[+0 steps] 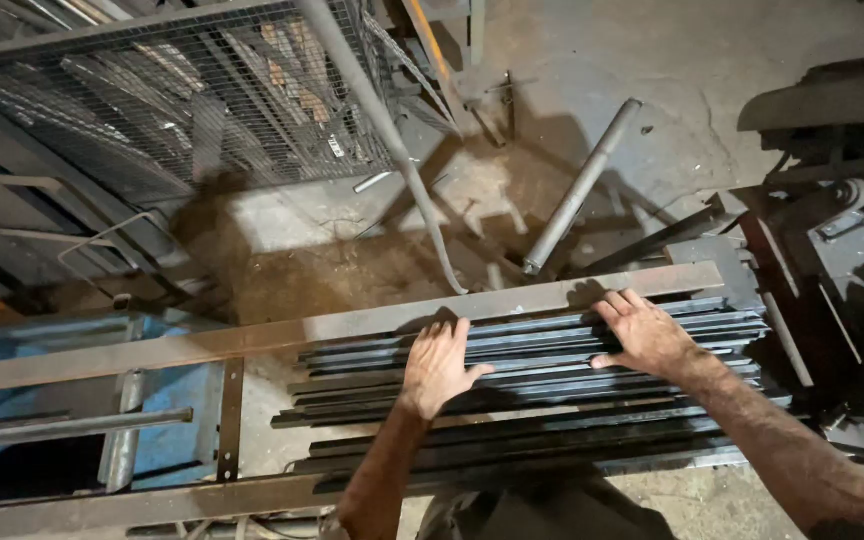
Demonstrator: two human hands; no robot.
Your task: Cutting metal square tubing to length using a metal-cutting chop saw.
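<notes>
The steel frame [252, 340] ran across the lower half of the head view, its far rail and near rail parallel, with a short cross-member between them at the left. It served as the rack carrying the work. A stack of dark flat bars [552, 400] lay on the right half of the frame, filling the span from the far rail to the near rail. The long axis of the bars ran left to right, parallel to both rails, rising slightly toward the right end; the left ends were staggered.

The left hand [437, 365] rested open, palm down, on the bars near the far rail, fingers spread toward that rail. The right hand [647, 335] lay open and flat further right, also near the far rail. Neither gripped a bar.

Judged good practice: press with flat palms, keep fingers clear of gaps between bars, and slide bars along their length.

Beyond the far rail, a grey pipe [580, 190] lay on the concrete floor [712, 60].
</notes>
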